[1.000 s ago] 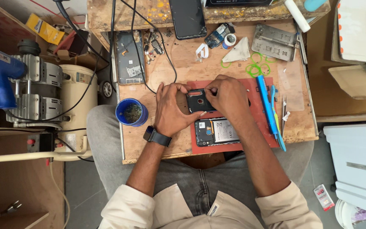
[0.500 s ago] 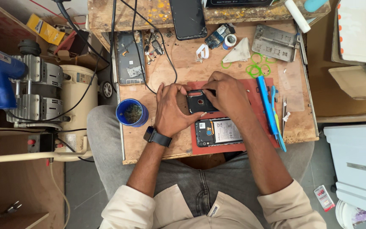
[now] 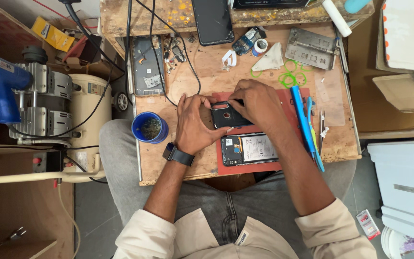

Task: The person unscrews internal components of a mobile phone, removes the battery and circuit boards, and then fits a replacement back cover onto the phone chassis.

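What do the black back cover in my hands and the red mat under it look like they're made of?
Black back cover: likely moulded plastic, matte, with a soft dull sheen and a round cut-out. Red mat: probably rubber or silicone, flat, without glare, lying flush on the wooden board.

Black phone back cover (image 3: 227, 116), flat on red mat (image 3: 255, 167)

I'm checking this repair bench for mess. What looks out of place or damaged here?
Green rubber bands lie scattered loose near the metal plate. The opened phone on the red mat has its battery exposed. Both hands hold the black back cover; no damage shows.
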